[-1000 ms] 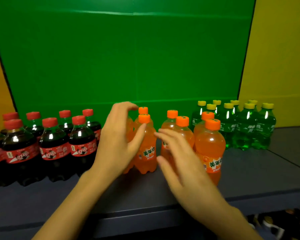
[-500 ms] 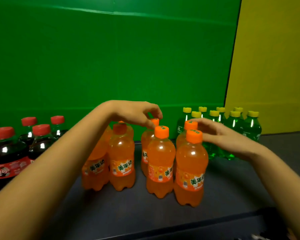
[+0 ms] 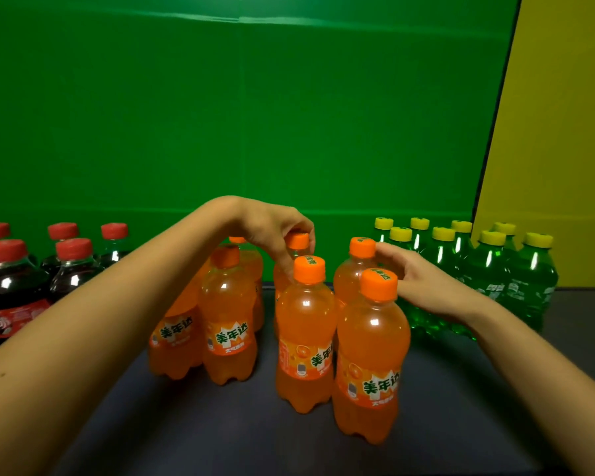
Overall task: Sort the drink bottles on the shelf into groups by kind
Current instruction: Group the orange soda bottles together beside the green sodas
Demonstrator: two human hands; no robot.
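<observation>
Sorting judged near complete. Cola bottles (image 3: 6, 283) grouped at lower left, green bottles (image 3: 488, 269) at right, orange bottles (image 3: 304, 334) at centre of shelf (image 3: 220, 441), in two loose clusters yet to be closed up.

Left grip (image 3: 272, 231) pinching rear cap (image 3: 298, 240) of an orange bottle. Right grip (image 3: 423, 286) with fingertips against neighbouring cap (image 3: 362, 246); hold not confirmable.

Read on orange labels (image 3: 380, 386): 美年达. Cola labels (image 3: 4, 322) and green labels (image 3: 492, 289) too blurred to read.
</observation>
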